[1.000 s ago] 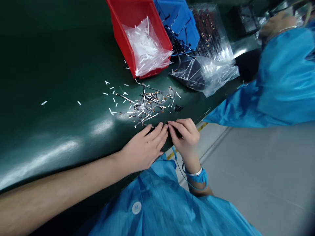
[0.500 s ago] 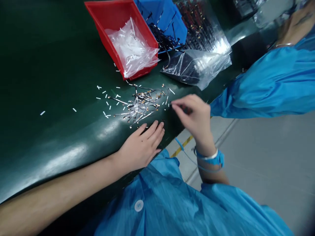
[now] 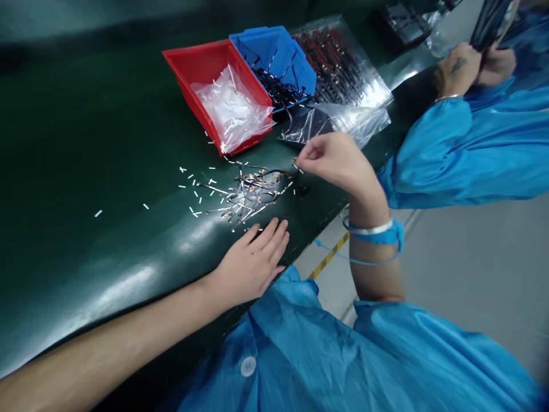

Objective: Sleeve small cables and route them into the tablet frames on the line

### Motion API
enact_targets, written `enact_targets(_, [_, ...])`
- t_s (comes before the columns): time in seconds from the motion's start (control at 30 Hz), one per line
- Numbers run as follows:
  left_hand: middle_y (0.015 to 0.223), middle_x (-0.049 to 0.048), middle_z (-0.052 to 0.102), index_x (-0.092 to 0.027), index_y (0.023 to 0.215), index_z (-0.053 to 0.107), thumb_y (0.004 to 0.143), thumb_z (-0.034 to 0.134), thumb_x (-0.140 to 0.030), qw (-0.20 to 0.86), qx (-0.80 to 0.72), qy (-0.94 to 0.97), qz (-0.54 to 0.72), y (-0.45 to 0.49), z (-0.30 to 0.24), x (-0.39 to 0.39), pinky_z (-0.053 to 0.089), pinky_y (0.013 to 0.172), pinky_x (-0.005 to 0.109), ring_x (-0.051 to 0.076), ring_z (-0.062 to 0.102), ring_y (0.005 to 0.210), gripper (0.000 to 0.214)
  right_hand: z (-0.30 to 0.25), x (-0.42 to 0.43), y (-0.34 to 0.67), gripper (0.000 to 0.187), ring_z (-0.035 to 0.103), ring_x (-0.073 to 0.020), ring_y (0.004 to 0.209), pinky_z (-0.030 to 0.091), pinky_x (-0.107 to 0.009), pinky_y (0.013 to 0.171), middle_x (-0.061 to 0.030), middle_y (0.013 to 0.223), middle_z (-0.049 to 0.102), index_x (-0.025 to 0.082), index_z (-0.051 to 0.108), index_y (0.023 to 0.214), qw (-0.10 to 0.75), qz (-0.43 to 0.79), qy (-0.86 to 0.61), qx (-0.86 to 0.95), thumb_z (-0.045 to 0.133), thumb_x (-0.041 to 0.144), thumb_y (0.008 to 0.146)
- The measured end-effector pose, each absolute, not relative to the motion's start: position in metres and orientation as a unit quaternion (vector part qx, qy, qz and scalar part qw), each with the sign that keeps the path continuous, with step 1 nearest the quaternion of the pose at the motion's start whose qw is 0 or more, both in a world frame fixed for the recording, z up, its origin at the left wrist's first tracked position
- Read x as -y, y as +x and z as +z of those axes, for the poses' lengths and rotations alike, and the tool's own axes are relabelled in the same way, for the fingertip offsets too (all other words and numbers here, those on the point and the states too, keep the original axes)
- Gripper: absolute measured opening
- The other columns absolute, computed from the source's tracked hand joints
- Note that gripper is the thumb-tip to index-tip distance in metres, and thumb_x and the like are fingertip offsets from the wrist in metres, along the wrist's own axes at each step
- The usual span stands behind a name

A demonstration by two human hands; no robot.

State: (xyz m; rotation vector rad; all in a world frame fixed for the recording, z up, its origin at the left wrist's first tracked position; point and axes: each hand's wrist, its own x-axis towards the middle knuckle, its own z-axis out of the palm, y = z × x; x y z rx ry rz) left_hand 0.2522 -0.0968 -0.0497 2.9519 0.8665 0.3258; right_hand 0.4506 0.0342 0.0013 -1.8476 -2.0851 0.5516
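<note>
We find the scene dim and cool-toned. Pale glare streaks the green tabletop at lower left, with a softer bright patch nearer the middle. White highlights break across the clear plastic bag, and the thin cables glint. Below the left forearm we see near-black shadow. The co-worker's hands look soft; the lower right corner darkens and blurs.

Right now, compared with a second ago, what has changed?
The right hand has moved from beside the left hand away from the person, past the right side of the cable pile. A small gold-tipped part is now at its pinch; whether gripped is unclear. The left hand stays palm-down near the pile; the red bin and blue bin stay put.
</note>
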Motion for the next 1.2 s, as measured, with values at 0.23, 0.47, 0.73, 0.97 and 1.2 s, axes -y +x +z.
enact_targets(0.23, [0.138, 0.0187, 0.054, -0.003, 0.129, 0.057, 0.098, 0.038, -0.034, 0.020, -0.285, 0.949, 0.131, 0.250, -0.050, 0.098, 0.041, 0.100, 0.041, 0.031, 0.050, 0.128, 0.048, 0.013, 0.043, 0.480, 0.011, 0.053, -0.0101, 0.052, 0.038, -0.023, 0.046, 0.0008, 0.058, 0.062, 0.019, 0.066, 0.065, 0.293, 0.314, -0.654, 0.622, 0.070, 0.029, 0.069])
enact_targets(0.47, [0.132, 0.0168, 0.059, -0.006, 0.106, 0.069, 0.093, 0.041, -0.017, 0.000, -0.280, 0.930, 0.239, 0.244, -0.044, 0.094, 0.041, 0.101, 0.040, 0.028, 0.053, 0.126, 0.033, -0.024, 0.081, 0.448, 0.007, 0.048, -0.0087, 0.047, 0.035, -0.023, 0.046, 0.0050, 0.051, 0.056, 0.020, 0.066, 0.066, 0.239, 0.310, -0.696, 0.601, 0.064, 0.023, 0.073])
enact_targets(0.73, [0.139, 0.0117, 0.054, -0.009, 0.126, 0.061, 0.100, 0.034, -0.031, 0.039, -0.217, 0.963, 0.153, 0.252, -0.054, 0.094, 0.033, 0.107, 0.040, 0.027, 0.045, 0.132, 0.044, -0.045, 0.067, 0.448, 0.017, 0.053, -0.0156, 0.067, 0.042, -0.030, 0.063, -0.0021, 0.069, 0.063, 0.023, 0.072, 0.084, 0.295, 0.011, -0.652, 0.698, 0.056, 0.022, 0.088])
enact_targets(0.97, [0.139, 0.0125, 0.054, -0.009, 0.127, 0.060, 0.100, 0.033, -0.032, 0.039, -0.218, 0.965, 0.143, 0.252, -0.053, 0.093, 0.031, 0.108, 0.040, 0.027, 0.046, 0.132, 0.045, -0.060, 0.074, 0.451, 0.018, 0.048, -0.0154, 0.069, 0.039, -0.028, 0.057, -0.0042, 0.073, 0.061, 0.020, 0.074, 0.094, 0.268, -0.109, -0.556, 0.780, 0.056, 0.016, 0.088])
enact_targets(1.2, [0.141, 0.0126, 0.052, -0.008, 0.128, 0.059, 0.100, 0.035, -0.033, 0.052, -0.212, 0.966, 0.142, 0.251, -0.053, 0.093, 0.033, 0.107, 0.041, 0.028, 0.044, 0.133, 0.045, -0.061, 0.072, 0.454, 0.019, 0.051, -0.0143, 0.072, 0.044, -0.028, 0.063, -0.0025, 0.075, 0.059, 0.022, 0.072, 0.097, 0.328, -0.096, -0.565, 0.751, 0.057, 0.014, 0.087])
